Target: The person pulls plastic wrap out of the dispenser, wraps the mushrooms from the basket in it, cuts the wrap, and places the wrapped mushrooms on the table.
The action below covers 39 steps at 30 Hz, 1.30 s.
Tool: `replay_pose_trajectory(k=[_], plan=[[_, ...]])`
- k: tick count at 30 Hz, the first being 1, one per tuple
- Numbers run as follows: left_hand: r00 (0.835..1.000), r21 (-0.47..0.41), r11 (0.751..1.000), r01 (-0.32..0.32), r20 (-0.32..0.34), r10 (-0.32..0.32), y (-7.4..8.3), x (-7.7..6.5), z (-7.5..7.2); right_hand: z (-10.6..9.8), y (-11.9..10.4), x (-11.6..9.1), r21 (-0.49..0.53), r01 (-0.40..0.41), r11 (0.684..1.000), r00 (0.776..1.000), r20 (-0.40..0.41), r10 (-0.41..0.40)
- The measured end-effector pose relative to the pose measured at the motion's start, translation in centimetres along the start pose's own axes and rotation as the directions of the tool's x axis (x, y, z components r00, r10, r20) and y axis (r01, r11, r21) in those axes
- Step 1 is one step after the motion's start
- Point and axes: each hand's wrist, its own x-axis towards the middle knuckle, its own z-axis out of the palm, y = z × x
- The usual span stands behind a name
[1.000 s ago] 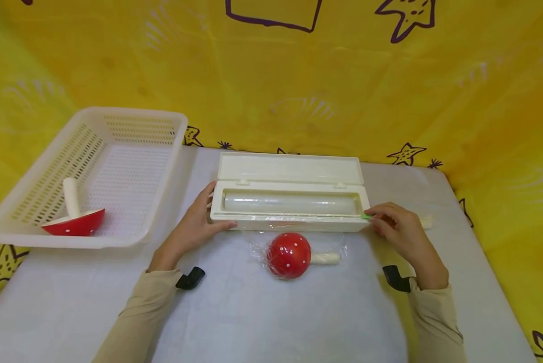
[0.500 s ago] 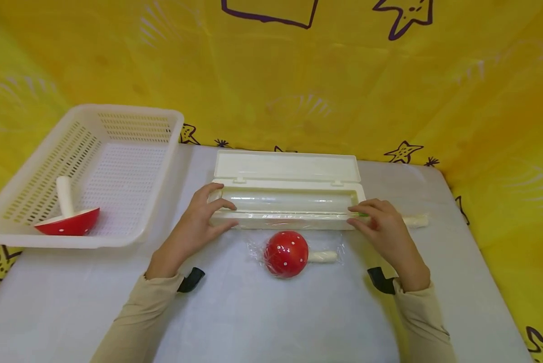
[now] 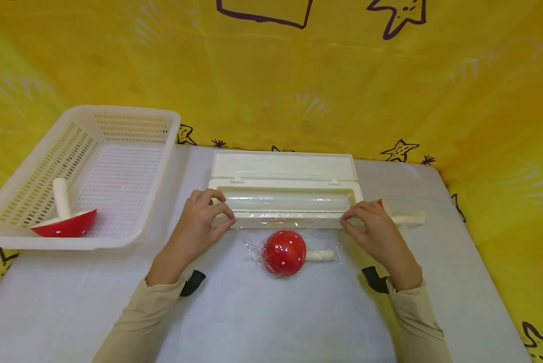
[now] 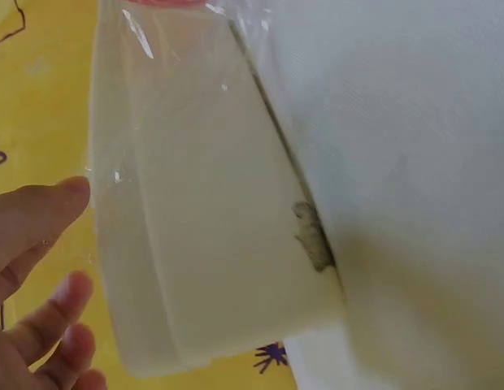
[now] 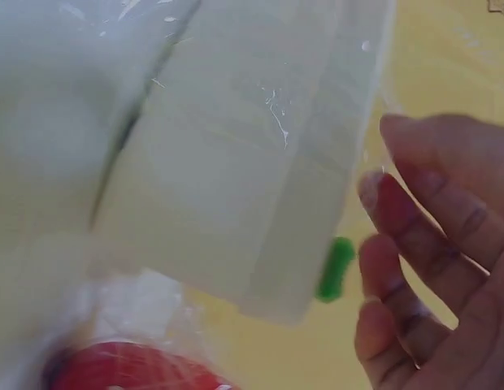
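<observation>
Both hands are at the front of a cream cling film dispenser (image 3: 294,182) with its lid (image 3: 285,166) swung back. Inside lies a roll of film (image 3: 285,200). My left hand (image 3: 199,219) pinches the cling film (image 3: 285,221) between thumb and index finger by the left front edge. At the right front edge, my right hand (image 3: 377,232) pinches it the same way, other fingers spread. A green cutter slider (image 5: 336,270) shows beside those fingers in the right wrist view. Just before the dispenser lies a film-wrapped red toy mushroom (image 3: 285,253) with white dots.
A white perforated basket (image 3: 162,166) stands at the left, holding an unwrapped half mushroom (image 3: 64,224). Another wrapped mushroom (image 3: 409,218) lies right of the dispenser, partly hidden by the right hand. A yellow patterned cloth (image 3: 271,75) rises behind the table (image 3: 271,322).
My right hand has left the green slider at the dispenser's right end and moved left to the front edge. The left hand has come off the dispenser's left end, its thumb and index finger closing together.
</observation>
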Motion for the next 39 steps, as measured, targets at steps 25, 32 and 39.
replay_pose_trajectory(k=[25, 32, 39], plan=[[0.776, -0.545, 0.767, 0.338, 0.623, 0.101, 3.4, -0.5, 1.3, -2.2, -4.2, -0.1, 0.316, -0.303, 0.899, 0.761, 0.648, 0.028], [0.737, -0.496, 0.769, 0.403, 0.674, 0.049, 3.8, -0.8, 2.7, -0.7, -4.4, -0.3, 0.349, -0.281, 0.894, 0.678, 0.732, -0.073], [0.796, -0.498, 0.777, 0.385, 0.605, -0.007, 4.5, -0.8, 3.6, 1.0, -5.2, -0.2, 0.374, -0.250, 0.893, 0.640, 0.756, -0.138]])
